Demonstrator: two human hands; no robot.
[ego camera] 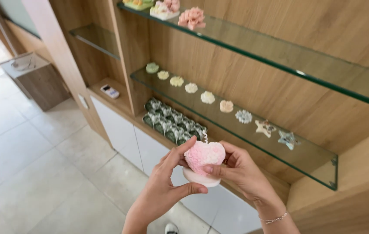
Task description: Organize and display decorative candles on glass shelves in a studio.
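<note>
Both my hands hold a pink-and-white heart-shaped candle [203,157] with a textured top and a thin curled wick, resting on a pale round base [202,178]. My left hand [167,182] grips it from the left, thumb under the base and fingers up on the heart's side. My right hand [238,171] pinches it from the right; a thin bracelet circles that wrist. The candle hovers in front of the lower glass shelf [306,160].
The lower glass shelf carries a row of small flower- and star-shaped candles [207,97]. An upper glass shelf [280,56] holds pink flower pieces [192,17]. Green wrapped items [173,121] lie on the wooden counter over white cabinets [124,130]. A remote [110,91] sits left; tiled floor below.
</note>
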